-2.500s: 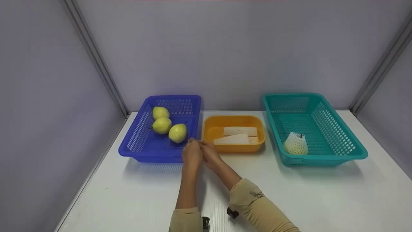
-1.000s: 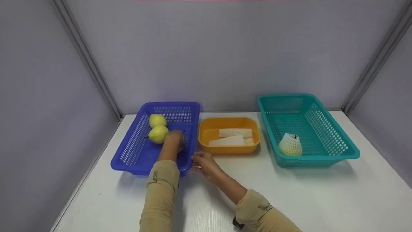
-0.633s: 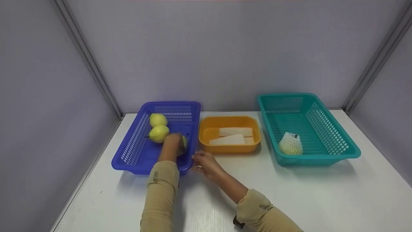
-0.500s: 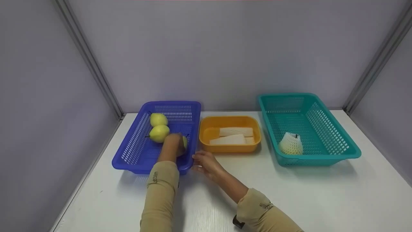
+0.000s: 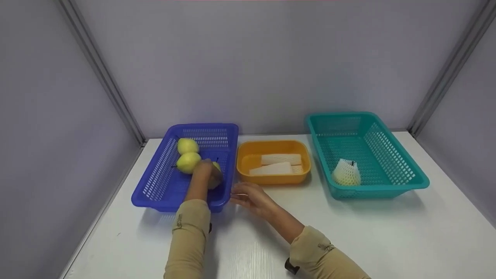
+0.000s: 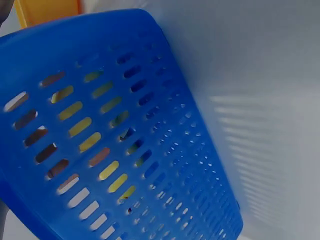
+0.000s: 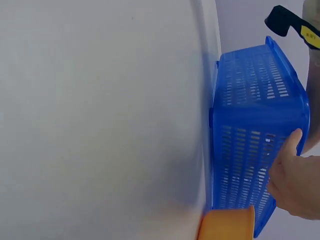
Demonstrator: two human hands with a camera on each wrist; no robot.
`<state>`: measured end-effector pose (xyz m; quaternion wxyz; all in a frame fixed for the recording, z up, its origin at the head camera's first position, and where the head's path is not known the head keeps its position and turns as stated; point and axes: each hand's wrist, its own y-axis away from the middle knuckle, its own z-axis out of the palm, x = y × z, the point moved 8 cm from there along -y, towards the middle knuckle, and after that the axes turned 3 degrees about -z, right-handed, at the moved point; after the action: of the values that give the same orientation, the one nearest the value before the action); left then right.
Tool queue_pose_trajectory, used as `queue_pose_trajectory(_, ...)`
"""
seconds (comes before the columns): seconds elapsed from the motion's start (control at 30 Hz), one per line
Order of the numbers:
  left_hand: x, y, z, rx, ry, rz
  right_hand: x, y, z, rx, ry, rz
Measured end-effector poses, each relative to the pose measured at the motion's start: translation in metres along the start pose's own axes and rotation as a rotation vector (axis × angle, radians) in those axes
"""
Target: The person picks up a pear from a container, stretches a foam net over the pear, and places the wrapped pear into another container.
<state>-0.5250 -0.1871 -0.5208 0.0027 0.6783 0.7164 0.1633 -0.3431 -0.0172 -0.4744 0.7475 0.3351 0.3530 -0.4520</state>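
My left hand (image 5: 205, 172) reaches into the blue basket (image 5: 141, 197) and grips a yellow-green pear (image 5: 217, 166) near its right side; the hand covers most of the fruit. Two more pears, a nearer one (image 5: 188, 162) and a farther one (image 5: 188, 146), lie to its left. In the left wrist view the slotted basket wall (image 6: 150, 170) blocks the hand, with yellow showing through the slots. My right hand (image 5: 254, 199) is outside the basket, its fingertips at the right rim near the front corner. In the right wrist view its thumb (image 7: 290, 142) lies against the outer wall.
An orange tray (image 5: 273, 179) right of the blue basket holds white foam net sleeves (image 5: 277, 168). Farther right, a teal basket (image 5: 387, 188) holds one pear in a white foam net (image 5: 347, 173). All stand on a white table (image 5: 248, 248) before grey panels.
Both hands were together at the blue basket's front right corner. The left has since moved into the basket and taken hold of a pear; the right has moved down to the basket's right rim.
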Motion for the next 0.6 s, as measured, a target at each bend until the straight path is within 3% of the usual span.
queue_pose_trajectory(0.1,0.018,0.047,-0.031,0.028,0.076,-0.031,-0.008,0.002,-0.008,0.003,0.002,-0.016)
queue_pose_trajectory(0.17,0.036,0.097,-0.064,0.075,0.14,-0.045,-0.015,0.005,-0.012,-0.001,0.014,-0.031)
queue_pose_trajectory(0.2,0.042,0.116,-0.077,0.093,0.18,-0.067,-0.018,0.006,-0.014,-0.009,0.03,-0.041)
queue_pose_trajectory(0.27,0.049,0.133,-0.091,0.139,0.217,-0.072,-0.027,0.009,-0.017,-0.027,0.076,-0.069)
queue_pose_trajectory(0.43,0.063,0.155,-0.112,0.241,0.288,-0.051,-0.053,0.019,-0.023,-0.058,0.231,-0.175)
queue_pose_trajectory(0.6,0.087,0.186,-0.126,0.361,0.385,0.053,-0.082,0.034,-0.027,-0.05,0.366,-0.309)
